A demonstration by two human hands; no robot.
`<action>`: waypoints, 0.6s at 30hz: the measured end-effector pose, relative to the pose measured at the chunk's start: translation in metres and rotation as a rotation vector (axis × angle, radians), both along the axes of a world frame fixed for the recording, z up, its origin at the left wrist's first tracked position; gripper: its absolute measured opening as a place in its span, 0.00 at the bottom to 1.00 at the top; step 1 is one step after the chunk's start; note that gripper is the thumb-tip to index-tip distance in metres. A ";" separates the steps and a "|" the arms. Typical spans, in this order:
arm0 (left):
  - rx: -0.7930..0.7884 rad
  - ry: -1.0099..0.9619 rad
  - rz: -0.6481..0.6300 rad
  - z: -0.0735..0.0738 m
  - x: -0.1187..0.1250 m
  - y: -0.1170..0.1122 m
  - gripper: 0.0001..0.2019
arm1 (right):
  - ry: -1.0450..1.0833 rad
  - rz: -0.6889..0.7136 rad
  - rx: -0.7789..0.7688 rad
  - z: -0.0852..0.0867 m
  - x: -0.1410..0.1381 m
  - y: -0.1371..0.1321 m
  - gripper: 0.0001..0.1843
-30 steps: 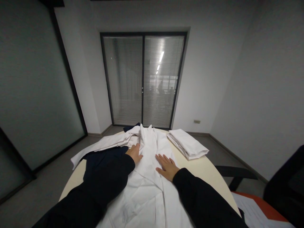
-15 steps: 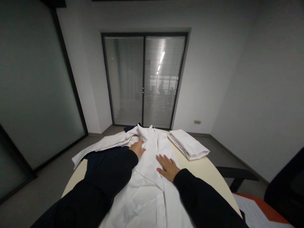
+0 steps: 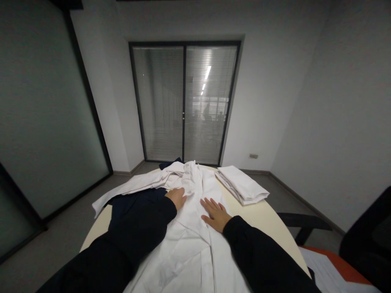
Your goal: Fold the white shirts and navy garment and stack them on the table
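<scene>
A long white garment, which looks like a lab coat (image 3: pixel 189 240), lies lengthwise over the round table. One of its sleeves stretches to the far left across dark navy cloth (image 3: pixel 134 203). My left hand (image 3: pixel 177 198) is closed on the coat's upper left part, fingers curled in and their tips partly hidden. Beside that hand the fabric is bunched up. My right hand (image 3: pixel 216 215) rests flat on the coat's right half, fingers spread, with nothing in its grip.
A folded white garment (image 3: pixel 242 185) sits at the table's right rim. The pale table top (image 3: pixel 275 232) shows around the cloth. At the lower right are papers (image 3: pixel 324 268) on an orange surface and a black chair (image 3: pixel 366 236). Glass doors (image 3: pixel 183 101) stand beyond.
My left hand has drawn slightly back towards me, its fingers now curled. The cloth near the collar has shifted and crumpled to the right. My right hand has stayed in place.
</scene>
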State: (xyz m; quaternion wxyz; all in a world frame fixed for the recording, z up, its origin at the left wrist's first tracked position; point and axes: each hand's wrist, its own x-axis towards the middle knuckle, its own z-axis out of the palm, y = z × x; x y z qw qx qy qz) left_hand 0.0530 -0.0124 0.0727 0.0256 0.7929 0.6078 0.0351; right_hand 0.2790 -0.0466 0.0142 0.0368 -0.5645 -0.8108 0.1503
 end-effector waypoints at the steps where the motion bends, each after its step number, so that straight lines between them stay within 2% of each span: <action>1: 0.004 -0.006 -0.008 0.001 0.003 0.001 0.13 | -0.002 0.000 0.002 0.000 0.000 0.000 0.38; 6: -0.080 0.008 -0.051 -0.006 0.011 -0.005 0.15 | -0.001 -0.003 0.001 0.002 -0.001 -0.002 0.38; 11: -0.195 0.094 -0.073 -0.015 0.000 -0.025 0.20 | -0.001 0.004 -0.003 0.003 0.000 -0.001 0.39; 15: -0.215 0.120 -0.074 -0.014 -0.014 -0.033 0.13 | -0.010 0.002 -0.005 0.002 0.000 0.000 0.38; 18: -0.173 0.062 -0.079 -0.010 -0.017 -0.032 0.10 | -0.012 0.001 -0.009 0.002 -0.001 0.000 0.38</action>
